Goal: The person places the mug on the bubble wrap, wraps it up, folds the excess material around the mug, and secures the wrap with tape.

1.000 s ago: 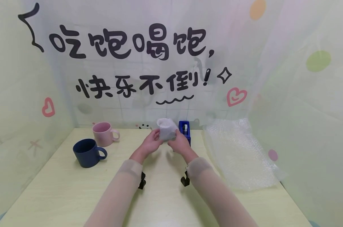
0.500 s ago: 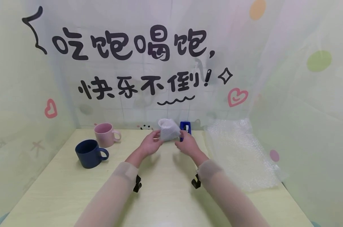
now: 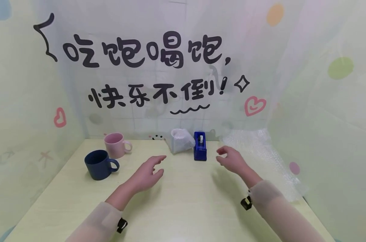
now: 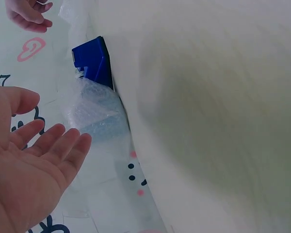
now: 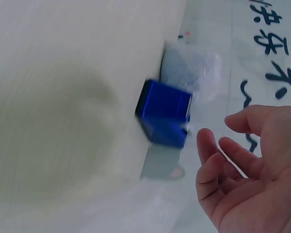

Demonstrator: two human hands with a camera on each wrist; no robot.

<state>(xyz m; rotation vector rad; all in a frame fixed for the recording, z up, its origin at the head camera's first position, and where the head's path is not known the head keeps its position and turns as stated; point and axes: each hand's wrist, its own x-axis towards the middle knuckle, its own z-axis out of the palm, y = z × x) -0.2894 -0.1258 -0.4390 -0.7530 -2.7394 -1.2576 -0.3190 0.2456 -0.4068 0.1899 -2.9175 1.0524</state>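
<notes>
A bubble-wrapped bundle (image 3: 181,141) stands at the back of the table, right beside a blue tape dispenser (image 3: 200,148). My left hand (image 3: 146,174) hovers in front of the bundle and to its left, fingers extended and holding nothing. To the right of the dispenser is my right hand (image 3: 232,161), its fingers loosely bent with nothing between them. The left wrist view shows the wrapped bundle (image 4: 99,109) beyond my spread fingertips. In the right wrist view the dispenser (image 5: 165,111) is in front of the bundle, apart from my fingers.
On the left of the table (image 3: 177,208) stand a pink mug (image 3: 114,146) and a dark blue mug (image 3: 98,165), handles toward the right. A sheet of bubble wrap (image 3: 261,158) lies along the right side, partly behind my right arm. A printed curtain (image 3: 158,114) borders the back.
Both hands have let go of the wrapped bundle and drawn back, the left one to the left, the right one to the right. The bundle stays at the back beside the dispenser.
</notes>
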